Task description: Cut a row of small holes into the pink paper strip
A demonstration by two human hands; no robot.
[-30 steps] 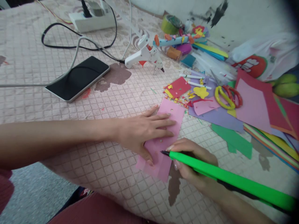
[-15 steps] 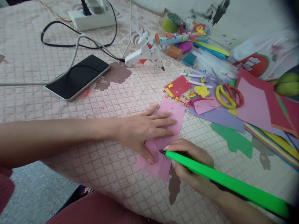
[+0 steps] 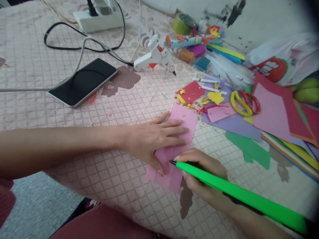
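A pink paper strip (image 3: 185, 122) lies slantwise on the checked tablecloth. My left hand (image 3: 154, 137) rests flat across it, fingers spread. In my right hand (image 3: 205, 172) is a bright green pen (image 3: 231, 187), gripped near its dark tip, which meets the lower part of the strip beside my left thumb. Small marks or holes show on the paper. Beyond the strip's far end are a red paper piece (image 3: 190, 93), tiny coloured scraps and a yellow paper flower (image 3: 215, 97).
A phone (image 3: 84, 83) lies at left under a cable, below a power strip (image 3: 99, 21). A white glue gun (image 3: 156, 58) stands beyond my left hand. Scissors (image 3: 240, 103), green paper (image 3: 251, 149), coloured sheets and a plastic bag (image 3: 286, 59) are at right.
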